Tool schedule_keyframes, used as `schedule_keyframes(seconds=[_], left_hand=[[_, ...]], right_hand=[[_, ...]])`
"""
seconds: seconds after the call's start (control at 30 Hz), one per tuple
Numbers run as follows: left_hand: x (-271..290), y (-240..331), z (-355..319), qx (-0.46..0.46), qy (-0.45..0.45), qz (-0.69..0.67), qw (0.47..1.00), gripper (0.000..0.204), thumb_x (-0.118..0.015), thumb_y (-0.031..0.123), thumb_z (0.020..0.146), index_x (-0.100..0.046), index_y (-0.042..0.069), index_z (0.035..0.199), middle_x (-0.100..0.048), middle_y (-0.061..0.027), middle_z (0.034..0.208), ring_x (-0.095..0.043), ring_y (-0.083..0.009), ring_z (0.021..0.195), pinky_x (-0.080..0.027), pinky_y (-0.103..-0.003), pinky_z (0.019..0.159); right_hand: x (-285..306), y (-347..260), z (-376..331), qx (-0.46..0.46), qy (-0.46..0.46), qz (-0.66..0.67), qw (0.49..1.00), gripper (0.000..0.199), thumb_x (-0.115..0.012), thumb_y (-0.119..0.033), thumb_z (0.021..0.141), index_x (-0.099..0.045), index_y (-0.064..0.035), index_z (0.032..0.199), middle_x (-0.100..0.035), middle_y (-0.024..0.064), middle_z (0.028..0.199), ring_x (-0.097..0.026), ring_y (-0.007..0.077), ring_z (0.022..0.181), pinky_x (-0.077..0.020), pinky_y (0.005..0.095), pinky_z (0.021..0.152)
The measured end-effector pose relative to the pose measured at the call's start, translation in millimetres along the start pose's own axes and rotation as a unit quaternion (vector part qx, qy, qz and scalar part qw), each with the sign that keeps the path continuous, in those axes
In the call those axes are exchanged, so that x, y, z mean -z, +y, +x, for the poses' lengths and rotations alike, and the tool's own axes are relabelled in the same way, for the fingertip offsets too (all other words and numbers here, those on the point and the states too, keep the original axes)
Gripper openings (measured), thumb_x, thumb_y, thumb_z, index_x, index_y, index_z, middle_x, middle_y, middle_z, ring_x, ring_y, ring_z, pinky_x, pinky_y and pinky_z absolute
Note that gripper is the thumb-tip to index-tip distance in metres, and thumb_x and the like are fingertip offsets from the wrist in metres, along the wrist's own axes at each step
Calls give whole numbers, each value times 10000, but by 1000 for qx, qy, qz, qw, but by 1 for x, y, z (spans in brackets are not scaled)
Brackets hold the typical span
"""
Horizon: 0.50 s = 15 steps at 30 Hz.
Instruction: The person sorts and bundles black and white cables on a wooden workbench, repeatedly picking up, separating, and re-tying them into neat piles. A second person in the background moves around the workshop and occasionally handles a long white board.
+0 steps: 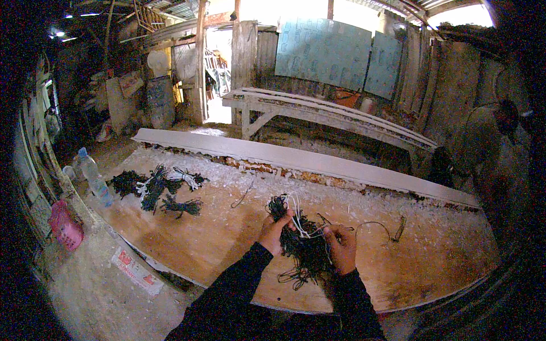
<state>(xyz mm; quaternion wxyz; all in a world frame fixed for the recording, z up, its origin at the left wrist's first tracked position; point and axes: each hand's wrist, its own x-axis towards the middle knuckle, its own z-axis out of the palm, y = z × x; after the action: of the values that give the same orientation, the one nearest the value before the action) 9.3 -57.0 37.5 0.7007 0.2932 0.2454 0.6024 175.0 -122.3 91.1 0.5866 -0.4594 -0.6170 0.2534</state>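
Note:
My left hand (273, 234) is closed round a bundle of dark cord (277, 206) whose loops stand up past the fingers. White cord (297, 215) runs from that bundle across toward my right hand (341, 248). The right fingers are pinched on a thin dark strand, which appears to trail off toward a small loose piece of cord (398, 230) on the board. A larger heap of dark cord (310, 254) lies between and below both hands. Several tied bundles of black and white cord (152, 190) rest at the left of the board.
The wooden tabletop (222, 250) has pale flakes along its far side, under a long whitish beam (307, 158). A plastic bottle (95, 177) and a pink bag (66, 225) are at the left. Behind stands a long bench (330, 113); a person (489, 142) is at the right.

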Motion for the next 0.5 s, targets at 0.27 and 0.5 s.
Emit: schedule_keyframes(seconds=[0.27, 0.5], left_hand=[[11, -8, 11, 19, -5, 2, 1000, 164, -612, 238, 820, -571, 84, 858, -634, -46, 862, -535, -101, 640, -435, -238, 566], [-2, -2, -2, 64, -59, -18, 996, 196, -553, 247, 861, -537, 54, 889, -624, -72, 891, -570, -134, 716, -468, -269, 612]], right_hand=[[7, 10, 7, -11, 142, 127, 982, 163, -521, -216, 884, -516, -70, 810, -462, -14, 649, -412, 76, 557, -345, 213, 497], [6, 11, 8, -13, 109, 172, 979, 171, -514, -202, 881, -515, -74, 768, -472, -14, 648, -419, 79, 556, -328, 208, 492]])
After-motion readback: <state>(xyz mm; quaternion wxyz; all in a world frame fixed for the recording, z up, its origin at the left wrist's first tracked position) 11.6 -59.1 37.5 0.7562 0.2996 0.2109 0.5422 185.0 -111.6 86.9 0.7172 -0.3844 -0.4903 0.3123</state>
